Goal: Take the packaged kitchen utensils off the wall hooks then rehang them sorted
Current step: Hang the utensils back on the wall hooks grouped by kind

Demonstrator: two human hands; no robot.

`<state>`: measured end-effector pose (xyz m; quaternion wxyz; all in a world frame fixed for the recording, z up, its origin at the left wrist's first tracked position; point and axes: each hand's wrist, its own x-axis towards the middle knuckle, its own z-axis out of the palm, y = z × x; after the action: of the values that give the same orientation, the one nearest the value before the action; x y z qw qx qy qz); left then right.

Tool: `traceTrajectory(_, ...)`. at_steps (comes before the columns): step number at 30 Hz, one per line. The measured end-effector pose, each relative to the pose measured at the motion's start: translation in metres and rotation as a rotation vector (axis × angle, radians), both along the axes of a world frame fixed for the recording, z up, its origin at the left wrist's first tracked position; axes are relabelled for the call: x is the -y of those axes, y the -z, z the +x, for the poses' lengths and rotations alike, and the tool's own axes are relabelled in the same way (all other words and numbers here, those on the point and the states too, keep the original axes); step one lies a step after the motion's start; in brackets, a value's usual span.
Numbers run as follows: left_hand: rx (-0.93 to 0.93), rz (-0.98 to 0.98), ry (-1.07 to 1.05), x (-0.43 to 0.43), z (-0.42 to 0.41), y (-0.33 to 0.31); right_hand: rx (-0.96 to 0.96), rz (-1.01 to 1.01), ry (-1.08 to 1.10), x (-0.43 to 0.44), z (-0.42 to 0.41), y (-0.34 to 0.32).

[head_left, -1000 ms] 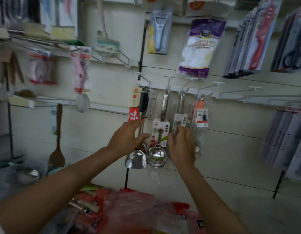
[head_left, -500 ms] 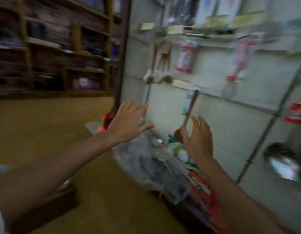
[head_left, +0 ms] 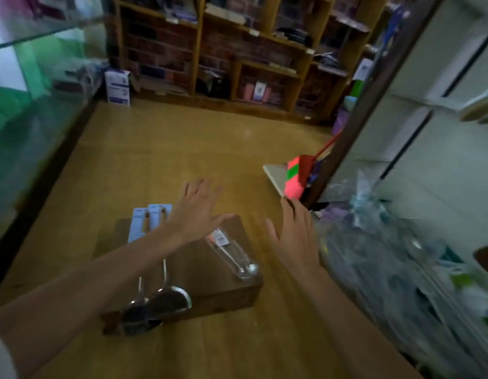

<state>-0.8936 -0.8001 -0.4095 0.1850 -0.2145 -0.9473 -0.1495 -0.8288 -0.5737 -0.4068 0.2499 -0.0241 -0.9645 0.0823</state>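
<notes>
A low brown box (head_left: 210, 283) stands on the wooden floor in front of me. Two packaged steel ladles (head_left: 158, 299) with pale blue header cards lie on its left part, bowls toward me. A clear-wrapped spoon (head_left: 231, 255) lies at a slant on its right part. My left hand (head_left: 195, 212) hovers over the box's far edge with fingers spread, holding nothing. My right hand (head_left: 294, 236) is also flat and empty, above the floor to the right of the box. The wall hooks are out of view.
A heap of plastic-wrapped goods (head_left: 396, 263) lies along the white wall panel on the right. A pink and green package (head_left: 294, 176) leans by a dark post. Wooden shelving (head_left: 237, 50) fills the far wall. A glass counter (head_left: 32, 91) runs along the left.
My view has swung left from the hook wall to the floor and box. Both hands left the hanging ladles and now hover empty over the box.
</notes>
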Motion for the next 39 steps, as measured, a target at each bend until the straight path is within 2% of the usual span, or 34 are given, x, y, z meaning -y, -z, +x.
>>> traceTrajectory(8,0.168,-0.065,0.02,0.012,-0.053,0.103,0.155,0.006,-0.032,0.049,-0.068,0.094)
traceTrajectory(13,0.287,-0.066,0.035,-0.004,-0.078,0.157,0.337,-0.035,-0.015,0.063,-0.097,0.147)
traceTrajectory(17,0.494,-0.057,0.044,-0.013,-0.085,0.188,0.549,-0.037,0.06,0.062,-0.099,0.186)
traceTrajectory(22,0.52,0.05,-0.011,-0.023,-0.082,0.204,0.6,0.066,0.063,0.063,-0.094,0.203)
traceTrajectory(25,0.535,0.198,-0.093,-0.028,-0.081,0.203,0.619,0.02,0.042,0.069,-0.094,0.2)
traceTrajectory(28,0.649,0.472,-0.214,-0.03,-0.082,0.2,0.631,-0.046,0.019,0.074,-0.086,0.196)
traceTrajectory(31,0.932,0.99,-0.388,-0.033,-0.08,0.187,0.591,-0.104,0.002,0.073,-0.073,0.187)
traceTrajectory(33,1.124,1.303,-0.429,-0.038,-0.071,0.167,0.539,-0.137,-0.013,0.071,-0.063,0.179)
traceTrajectory(35,1.186,1.411,-0.367,-0.047,-0.062,0.148,0.483,-0.172,-0.022,0.065,-0.054,0.167)
traceTrajectory(39,1.12,1.464,-0.237,-0.074,-0.042,0.092,0.392,-0.176,-0.001,0.04,-0.03,0.126)
